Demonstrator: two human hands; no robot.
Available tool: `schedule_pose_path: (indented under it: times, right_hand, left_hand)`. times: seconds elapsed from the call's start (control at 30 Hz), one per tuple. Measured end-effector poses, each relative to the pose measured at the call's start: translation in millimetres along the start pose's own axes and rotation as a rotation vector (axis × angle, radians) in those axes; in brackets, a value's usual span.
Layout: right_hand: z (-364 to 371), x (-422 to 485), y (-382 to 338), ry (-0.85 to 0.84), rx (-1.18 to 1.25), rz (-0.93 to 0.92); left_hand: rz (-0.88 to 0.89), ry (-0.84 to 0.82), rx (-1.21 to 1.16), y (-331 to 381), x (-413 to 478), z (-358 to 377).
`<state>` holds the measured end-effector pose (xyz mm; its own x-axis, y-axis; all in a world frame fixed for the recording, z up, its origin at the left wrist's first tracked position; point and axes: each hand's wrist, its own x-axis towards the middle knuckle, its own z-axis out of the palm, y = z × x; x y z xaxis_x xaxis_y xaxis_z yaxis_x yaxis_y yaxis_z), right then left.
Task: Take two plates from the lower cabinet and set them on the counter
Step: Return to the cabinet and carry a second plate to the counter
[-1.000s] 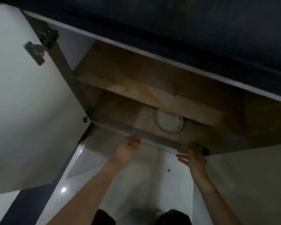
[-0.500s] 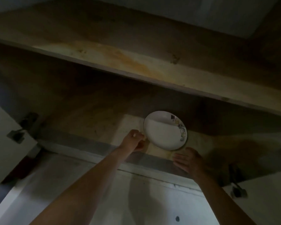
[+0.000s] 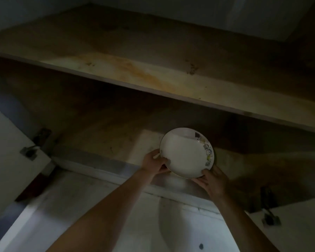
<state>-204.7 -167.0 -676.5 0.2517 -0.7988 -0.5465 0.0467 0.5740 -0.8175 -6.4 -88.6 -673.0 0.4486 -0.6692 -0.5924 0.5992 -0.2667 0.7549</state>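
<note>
We see the left hand reaching into the lower cabinet, its fingers gripping the left rim of a white plate. The right hand grips the plate's lower right edge, fingers curled beneath. The plate sits tilted above the cabinet floor; in the dim light we cannot tell whether a second lies beneath. A stained shelf runs overhead, with door hinges at both sides.

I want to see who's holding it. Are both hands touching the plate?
Touching. The head view shows the left hand gripping the plate's left rim and the right hand holding its lower right edge.
</note>
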Motion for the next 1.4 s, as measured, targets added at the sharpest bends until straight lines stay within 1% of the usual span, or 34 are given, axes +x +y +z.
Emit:
schedule_pose_path:
  times: [0.07, 0.17, 0.27, 0.33, 0.43, 0.5, 0.57, 0.6, 0.7, 0.73, 0.8, 0.93, 1.03, 1.1, 1.17, 1.27, 1.4]
  right_hand:
    - [7, -47, -2, 0.007, -0.006, 0.032]
    - [17, -134, -11, 0.051, 0.006, 0.099]
    - [28, -230, -44, 0.057, -0.055, 0.190]
    - [35, -289, -75, 0.019, -0.130, 0.227]
    - [39, -376, -136, -0.027, -0.171, 0.244]
    - [38, -434, -183, -0.019, -0.201, 0.248]
    - [32, -493, -228, 0.014, -0.267, 0.273]
    - [28, -524, -253, 0.037, -0.260, 0.271]
    - [19, -611, -317, 0.098, -0.252, 0.248]
    - [18, -637, -335, 0.121, -0.257, 0.233]
    - [17, -682, -367, 0.154, -0.189, 0.182]
    - [26, -751, -405, 0.226, -0.072, 0.050]
    - [34, -796, -407, 0.320, 0.071, -0.039]
    - [36, -825, -397, 0.418, 0.130, -0.066]
    - [32, -851, -382, 0.489, 0.189, -0.077]
    - [11, -886, -359, 0.618, 0.277, -0.062]
    - [-26, -928, -328, 0.762, 0.412, -0.065]
  left_hand:
    - [-0.052, 0.029, -0.029, 8, -46, -13]
    - [-0.131, 0.070, 0.015, 24, -135, -39]
    - [-0.226, 0.150, 0.024, 48, -234, -57]
    - [-0.269, 0.207, 0.035, 73, -298, -60]
    - [-0.311, 0.254, 0.010, 124, -400, -48]
    - [-0.316, 0.277, -0.010, 161, -469, -27]
    - [-0.334, 0.311, 0.035, 197, -538, -1]
    - [-0.338, 0.303, 0.060, 215, -570, 11]
    - [-0.331, 0.213, 0.119, 271, -654, 42]
    - [-0.314, 0.181, 0.150, 288, -677, 51]
    - [-0.256, 0.099, 0.161, 318, -711, 64]
    - [-0.136, -0.141, 0.292, 363, -747, 73]
    - [-0.091, -0.325, 0.422, 381, -756, 71]
    - [-0.097, -0.429, 0.496, 382, -760, 71]
    - [-0.118, -0.485, 0.555, 372, -762, 77]
    - [-0.175, -0.567, 0.607, 341, -778, 93]
    - [-0.280, -0.729, 0.693, 298, -802, 126]
